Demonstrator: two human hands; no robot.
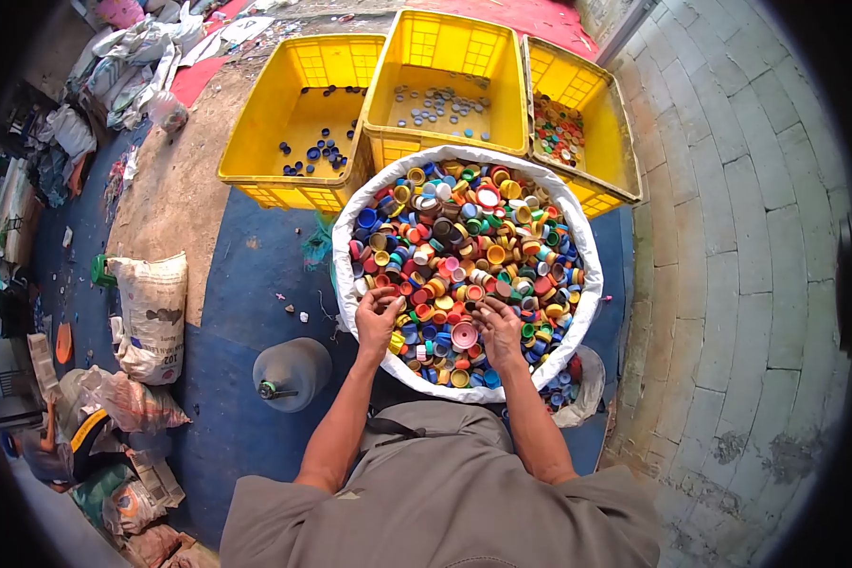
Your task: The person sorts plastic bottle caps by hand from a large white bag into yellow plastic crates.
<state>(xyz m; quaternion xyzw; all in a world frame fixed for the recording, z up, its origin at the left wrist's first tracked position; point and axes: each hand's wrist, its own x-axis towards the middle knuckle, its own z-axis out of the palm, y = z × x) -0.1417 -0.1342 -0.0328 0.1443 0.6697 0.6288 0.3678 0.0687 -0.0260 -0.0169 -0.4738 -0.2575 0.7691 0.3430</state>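
Note:
A big white sack [592,275] with a rolled rim stands in front of me, filled with plastic bottle caps [445,227] of many colours. Over the near left part of the pile is my left hand [377,324], fingers bent and apart above the caps, with nothing clearly held. My right hand [500,331] is at the near right part, its fingertips drawn together at a small dark bottle cap [472,306]. Between the hands, a wide pink cap [464,335] lies on top of the pile.
Behind the sack stand three yellow crates [298,194] with caps sorted inside. A clear jug [293,374] and a printed sack [151,317] are on the left. A bag of caps [589,383] sits near right, beside a block wall [729,237]. Another person [52,450] is at lower left.

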